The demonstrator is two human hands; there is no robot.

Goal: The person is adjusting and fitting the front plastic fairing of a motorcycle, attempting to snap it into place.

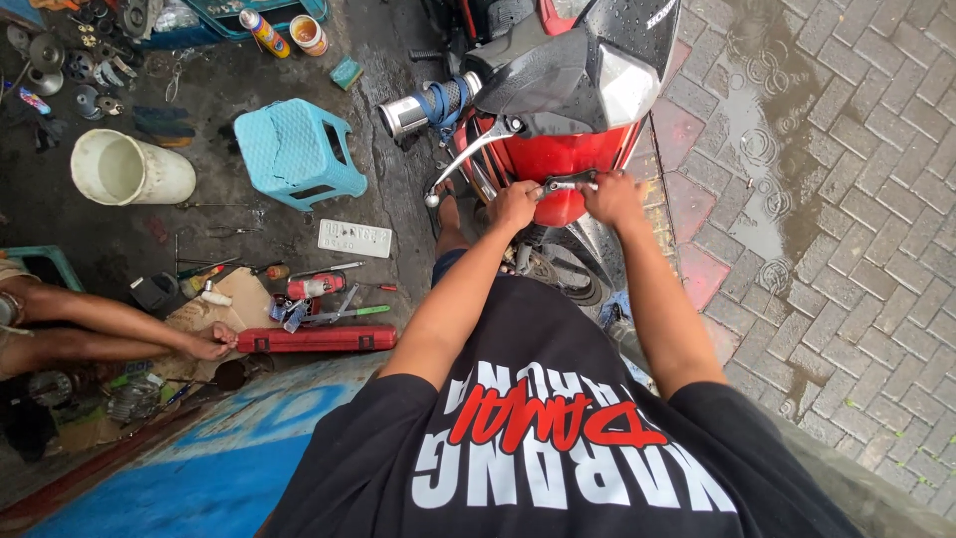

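I stand over a red and black motorcycle, looking down at its front. My left hand and my right hand both grip a small silver metal bracket against the red front panel. The handlebar grip with a blue wrap and the silver brake lever stick out to the left of my hands. My black shirt with white and red lettering fills the bottom of the view.
A light blue plastic stool, a white bucket, a licence plate, a red tool case and scattered tools lie on the dark floor at left. Another person's arm reaches in at left. Wet paving bricks lie right.
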